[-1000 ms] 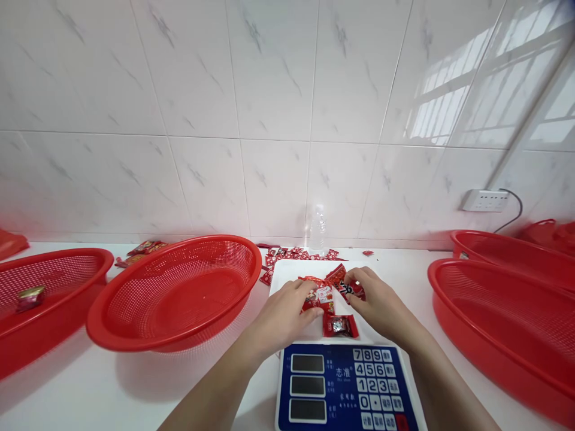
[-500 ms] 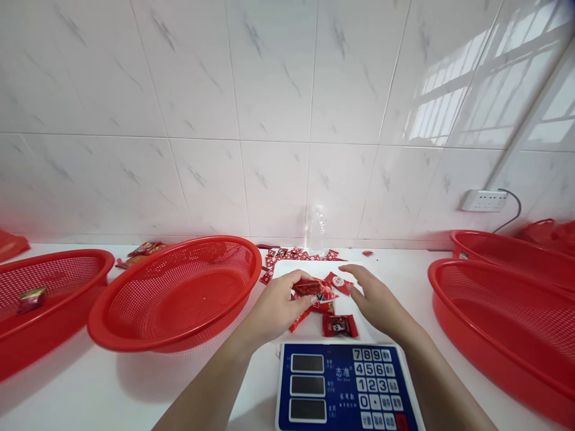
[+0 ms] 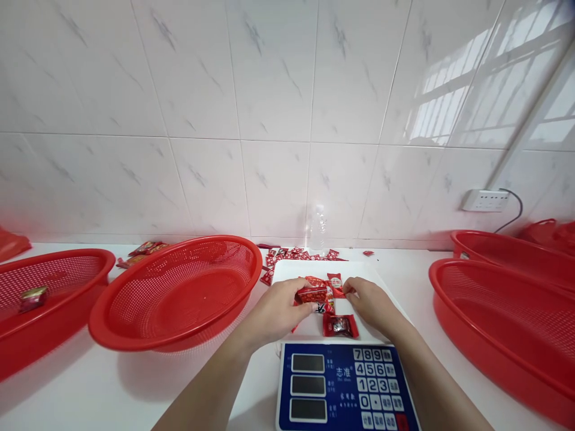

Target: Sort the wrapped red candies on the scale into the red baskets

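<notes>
My left hand [image 3: 279, 312] is closed around some red snack packets [image 3: 313, 294], above the white pan [image 3: 371, 276] of a digital scale. With its fingertips pinched, my right hand [image 3: 372, 304] grips the right edge of a small red packet [image 3: 336, 282] with a pale round label. A dark red packet [image 3: 340, 326] lies on the pan between my hands, close to the scale's blue keypad panel [image 3: 344, 383]. More red wrapping shows under my left hand, partly hidden by it.
A red basket [image 3: 175, 293] stands left of the scale, and another basket [image 3: 58, 311] farther left holds one packet. Two red baskets [image 3: 498, 335] are at right. Small red packets [image 3: 296, 254] and a clear bottle [image 3: 318, 230] sit by the tiled wall.
My right hand has closed from spread fingers to a pinch on the small red packet, which now stands more upright. My left hand keeps its hold, its packets tilted slightly.
</notes>
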Demonstrator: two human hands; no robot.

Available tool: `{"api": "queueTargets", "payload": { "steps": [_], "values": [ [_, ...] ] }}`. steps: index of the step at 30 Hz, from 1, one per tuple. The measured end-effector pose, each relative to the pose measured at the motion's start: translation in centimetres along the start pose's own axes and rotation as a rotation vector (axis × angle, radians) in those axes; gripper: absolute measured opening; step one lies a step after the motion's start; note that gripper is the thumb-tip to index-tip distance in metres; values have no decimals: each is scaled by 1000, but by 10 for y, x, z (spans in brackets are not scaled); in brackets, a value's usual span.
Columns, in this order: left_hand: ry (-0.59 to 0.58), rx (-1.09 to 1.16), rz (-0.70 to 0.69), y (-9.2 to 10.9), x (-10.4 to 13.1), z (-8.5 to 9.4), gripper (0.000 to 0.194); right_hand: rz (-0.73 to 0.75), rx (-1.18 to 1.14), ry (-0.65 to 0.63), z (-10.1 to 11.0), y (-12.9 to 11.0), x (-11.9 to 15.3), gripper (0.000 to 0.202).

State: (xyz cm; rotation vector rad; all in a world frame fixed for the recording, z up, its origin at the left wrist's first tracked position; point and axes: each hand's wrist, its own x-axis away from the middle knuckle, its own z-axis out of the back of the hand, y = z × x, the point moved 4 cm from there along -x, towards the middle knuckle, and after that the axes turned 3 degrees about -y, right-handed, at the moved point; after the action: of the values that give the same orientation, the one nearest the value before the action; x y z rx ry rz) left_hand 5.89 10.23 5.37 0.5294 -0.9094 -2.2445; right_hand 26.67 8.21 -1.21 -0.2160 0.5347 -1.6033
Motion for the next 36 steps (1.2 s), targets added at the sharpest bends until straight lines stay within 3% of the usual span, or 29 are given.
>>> {"api": "queueTargets", "payload": {
  "steps": [9, 15, 20, 26, 32, 36],
  "values": [
    [113, -30, 31, -6, -2, 8, 22, 129, -25, -26, -6, -10, 3, 44],
    [195, 31, 54, -2, -2, 15, 19, 143, -32, -52, 3, -11, 7, 36],
    [243, 26, 61, -2, -3, 17, 21, 167, -87, -33, 9, -35, 16, 39],
    [248, 6, 39, -1, -3, 18, 20, 348, -76, -201, -7, -63, 25, 46],
    [277, 6, 34, -3, -2, 20, 27, 300, -58, -115, 2, -53, 22, 24],
    [300, -10, 33, -8, -4, 22, 29, 249, -55, -99, 6, -41, 20, 25]
  ]
}}
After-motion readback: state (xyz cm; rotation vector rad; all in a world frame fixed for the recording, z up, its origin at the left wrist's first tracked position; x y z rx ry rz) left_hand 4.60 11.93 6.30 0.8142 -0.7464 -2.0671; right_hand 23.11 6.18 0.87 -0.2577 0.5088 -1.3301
